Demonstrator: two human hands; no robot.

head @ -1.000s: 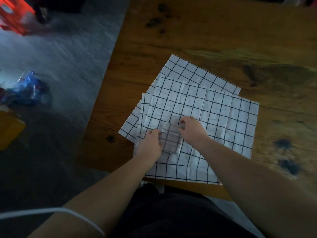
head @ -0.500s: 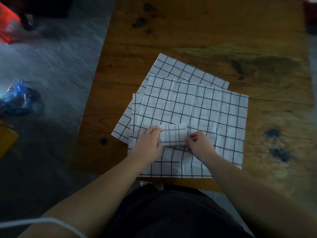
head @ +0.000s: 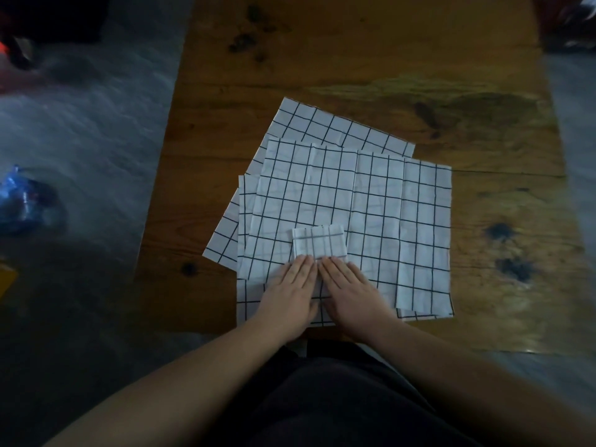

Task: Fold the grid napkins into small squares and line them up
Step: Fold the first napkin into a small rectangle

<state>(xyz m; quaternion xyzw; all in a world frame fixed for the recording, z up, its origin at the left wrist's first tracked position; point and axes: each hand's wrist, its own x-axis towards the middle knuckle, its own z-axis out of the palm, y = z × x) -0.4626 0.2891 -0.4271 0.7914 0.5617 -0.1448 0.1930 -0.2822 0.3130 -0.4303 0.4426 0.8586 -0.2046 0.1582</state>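
A small folded square of white grid napkin [head: 320,242] lies on top of a loose pile of unfolded grid napkins [head: 380,201] near the front edge of the wooden table [head: 354,59]. My left hand [head: 290,291] and my right hand [head: 350,290] lie flat side by side, palms down, fingers together. Their fingertips rest on the near edge of the folded square. Neither hand grips anything. The lowest napkin [head: 325,124] sticks out at the back, turned at an angle.
The table's left edge [head: 167,156] drops to a grey floor, where a blue plastic bag [head: 22,201] lies at the left. Dark knots [head: 512,269] mark the bare wood to the right of the pile. Dark clutter sits at the far right corner [head: 571,21].
The small folded piece went from held between both hands' fingers to lying flat on the pile. Both hands have let go and now press flat on its near edge.
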